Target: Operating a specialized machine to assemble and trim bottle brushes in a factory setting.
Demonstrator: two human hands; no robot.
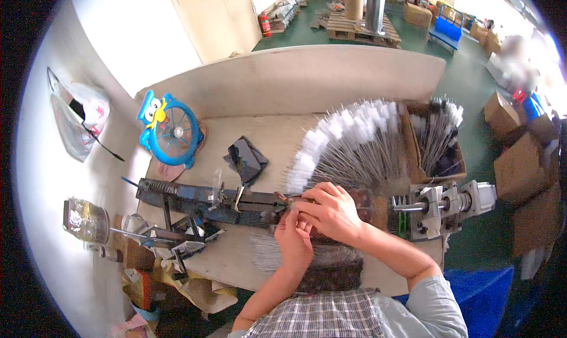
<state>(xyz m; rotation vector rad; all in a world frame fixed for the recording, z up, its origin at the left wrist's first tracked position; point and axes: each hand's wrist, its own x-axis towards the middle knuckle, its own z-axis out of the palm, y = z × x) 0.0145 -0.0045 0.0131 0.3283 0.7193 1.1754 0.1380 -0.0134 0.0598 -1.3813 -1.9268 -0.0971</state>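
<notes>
Here, right hand [331,211] covers left hand [293,234] at metal jig [236,203]; both grips unclear, pinched item hidden.

- Bare tabletop [283,140] between the black pouch [246,159] and the fanned brushes [354,146] — open room to reach in.
- Dark metal machine bar [207,201] blocks the table's left side.
- Plywood back wall [307,78] closes the far edge.
- Cardboard box [434,140] and motor block [443,205] crowd the right.

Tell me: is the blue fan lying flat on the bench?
No. The blue fan stands upright at the bench's left rear corner, leaning toward the wall, well away from both hands at the machine.
</notes>
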